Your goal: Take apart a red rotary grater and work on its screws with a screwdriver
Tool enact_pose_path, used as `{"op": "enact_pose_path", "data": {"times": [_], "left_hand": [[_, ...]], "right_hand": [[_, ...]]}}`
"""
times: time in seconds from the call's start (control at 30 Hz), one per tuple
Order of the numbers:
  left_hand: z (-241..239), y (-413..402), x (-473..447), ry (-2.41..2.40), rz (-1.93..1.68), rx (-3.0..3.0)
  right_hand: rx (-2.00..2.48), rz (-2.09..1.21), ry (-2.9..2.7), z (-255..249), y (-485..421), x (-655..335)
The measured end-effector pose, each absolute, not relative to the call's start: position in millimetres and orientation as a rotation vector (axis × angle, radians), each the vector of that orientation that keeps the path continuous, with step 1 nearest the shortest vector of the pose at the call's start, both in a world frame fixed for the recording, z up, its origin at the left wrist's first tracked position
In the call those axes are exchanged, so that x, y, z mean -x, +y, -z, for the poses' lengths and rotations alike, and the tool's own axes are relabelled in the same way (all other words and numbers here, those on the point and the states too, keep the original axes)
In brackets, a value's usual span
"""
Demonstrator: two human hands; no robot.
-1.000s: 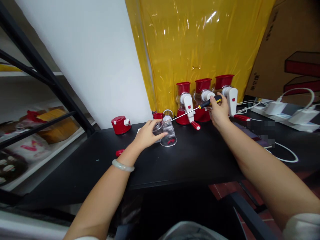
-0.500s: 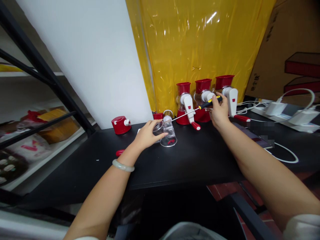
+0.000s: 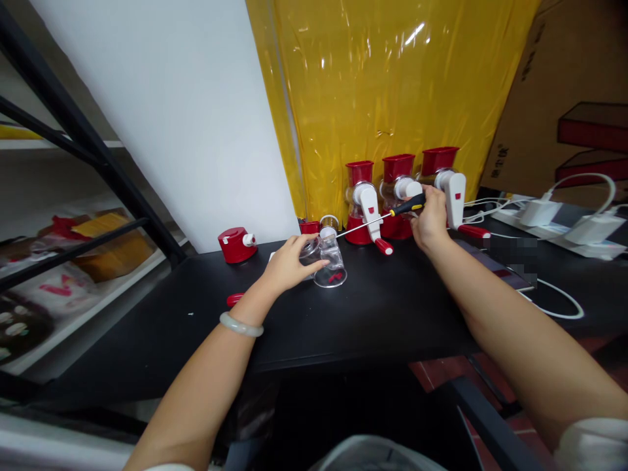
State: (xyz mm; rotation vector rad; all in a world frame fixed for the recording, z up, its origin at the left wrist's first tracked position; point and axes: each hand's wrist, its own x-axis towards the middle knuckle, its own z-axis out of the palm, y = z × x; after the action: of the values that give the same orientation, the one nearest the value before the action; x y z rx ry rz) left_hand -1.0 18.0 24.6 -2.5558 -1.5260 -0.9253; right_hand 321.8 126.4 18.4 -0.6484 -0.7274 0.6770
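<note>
My left hand (image 3: 290, 263) is closed around a clear plastic grater body (image 3: 331, 267) that lies on its side on the black table. In my right hand (image 3: 430, 219) is a screwdriver (image 3: 408, 205) with a black and yellow handle. Its long thin shaft slants down to the left, and the tip meets the clear body near its upper side. Whether the tip sits in a screw is too small to tell. Just behind the body stands a metal grater drum (image 3: 328, 226). A red handle end (image 3: 234, 299) shows beside my left wrist.
Three red and white rotary graters (image 3: 360, 171) stand along the yellow wrapped stack (image 3: 392, 85). A red base part (image 3: 237, 245) sits at the left by the white panel. At the right are a power strip with white chargers (image 3: 540, 212), cables and a tablet (image 3: 498, 268).
My right hand has turned slightly about the screwdriver, and the fingers have shifted on its handle, which now sits a little lower. The left hand and clear body stay put.
</note>
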Motion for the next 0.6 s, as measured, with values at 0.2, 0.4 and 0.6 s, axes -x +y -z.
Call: {"op": "enact_pose_path", "data": {"times": [0.2, 0.4, 0.6], "left_hand": [[-24.3, 18.3, 1.0, -1.523, 0.929, 2.556], [-24.0, 18.3, 1.4, -1.497, 0.943, 2.570], [-23.5, 18.7, 1.7, -1.518, 0.936, 2.563]], "right_hand": [[0.763, -0.478, -0.817, -9.4, 133.3, -328.0], [0.753, -0.429, -0.853, -5.1, 135.6, -328.1], [0.621, -0.621, -0.721, -8.0, 138.9, -325.2]]}}
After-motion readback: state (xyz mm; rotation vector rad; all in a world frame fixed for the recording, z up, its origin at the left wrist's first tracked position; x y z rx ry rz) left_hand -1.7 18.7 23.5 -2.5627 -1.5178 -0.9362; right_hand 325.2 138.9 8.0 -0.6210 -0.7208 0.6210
